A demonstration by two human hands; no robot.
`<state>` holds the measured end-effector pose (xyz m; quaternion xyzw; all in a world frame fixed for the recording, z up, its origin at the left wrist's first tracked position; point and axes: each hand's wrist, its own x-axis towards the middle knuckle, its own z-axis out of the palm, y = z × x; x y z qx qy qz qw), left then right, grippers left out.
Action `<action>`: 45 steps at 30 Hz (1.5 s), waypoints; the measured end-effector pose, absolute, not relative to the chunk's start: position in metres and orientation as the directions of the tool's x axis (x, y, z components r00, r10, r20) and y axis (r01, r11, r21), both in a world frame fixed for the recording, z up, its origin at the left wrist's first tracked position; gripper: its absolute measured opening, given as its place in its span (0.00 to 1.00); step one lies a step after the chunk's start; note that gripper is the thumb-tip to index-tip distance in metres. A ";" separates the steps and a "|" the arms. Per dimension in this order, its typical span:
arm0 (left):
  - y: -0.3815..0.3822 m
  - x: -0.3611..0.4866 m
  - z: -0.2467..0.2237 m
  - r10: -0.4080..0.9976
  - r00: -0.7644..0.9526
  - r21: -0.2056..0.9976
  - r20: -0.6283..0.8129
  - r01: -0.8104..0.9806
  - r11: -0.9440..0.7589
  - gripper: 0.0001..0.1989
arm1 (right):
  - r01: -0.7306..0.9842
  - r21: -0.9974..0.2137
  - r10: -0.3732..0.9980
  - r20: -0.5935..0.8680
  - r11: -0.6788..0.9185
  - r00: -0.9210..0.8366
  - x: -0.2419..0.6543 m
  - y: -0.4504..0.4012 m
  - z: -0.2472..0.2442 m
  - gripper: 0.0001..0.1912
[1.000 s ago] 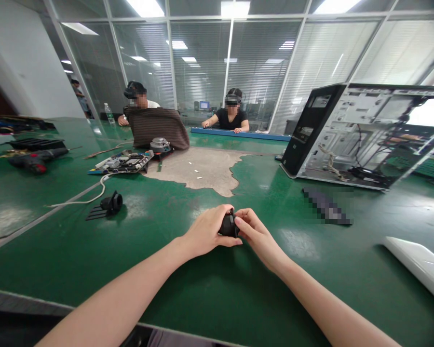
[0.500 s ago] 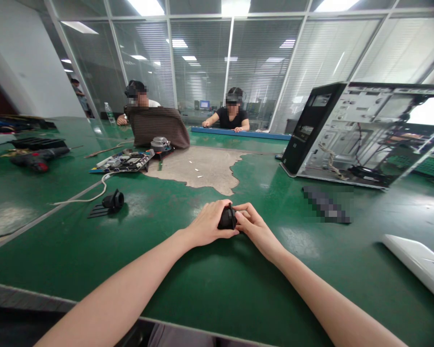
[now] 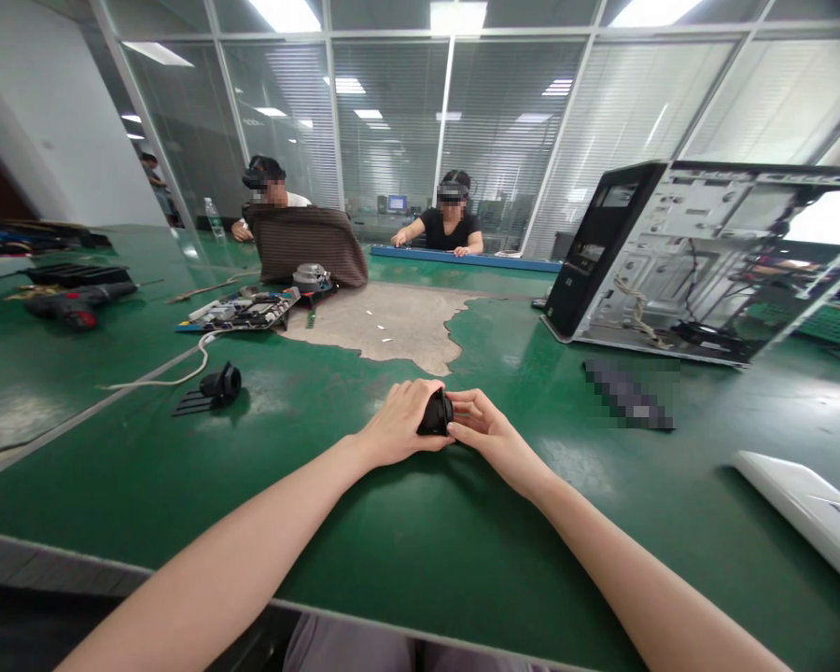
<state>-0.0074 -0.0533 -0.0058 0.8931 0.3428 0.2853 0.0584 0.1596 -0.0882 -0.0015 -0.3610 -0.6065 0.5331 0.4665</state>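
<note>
A small rounded black plastic part (image 3: 434, 413) is held just above the green table in front of me. My left hand (image 3: 397, 425) is closed around its left side, thumb below and fingers over the top. From the right, my right hand (image 3: 496, 437) pinches the ridged end of the part between thumb and fingertips. Much of the part is hidden by my fingers, so its exact kind does not show. A similar black plastic piece with long prongs (image 3: 214, 387) lies on the table to the left.
An opened computer case (image 3: 567, 271) stands at the right, with a blurred dark object (image 3: 628, 396) and a white panel (image 3: 802, 509) nearer me. At left are a circuit board (image 3: 242, 310), a cable (image 3: 175, 381) and a power drill (image 3: 80, 303). Two people sit across the table (image 3: 420, 551).
The black part has shifted slightly left and turned a little in my hands. My right fingers have changed their hold, with the thumb now lower against its end.
</note>
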 end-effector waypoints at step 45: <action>-0.057 -0.010 -0.013 0.562 0.660 0.212 0.499 0.535 -0.818 0.31 | -0.098 -0.987 0.956 0.148 0.126 -0.254 0.162 -0.084 -0.021 0.14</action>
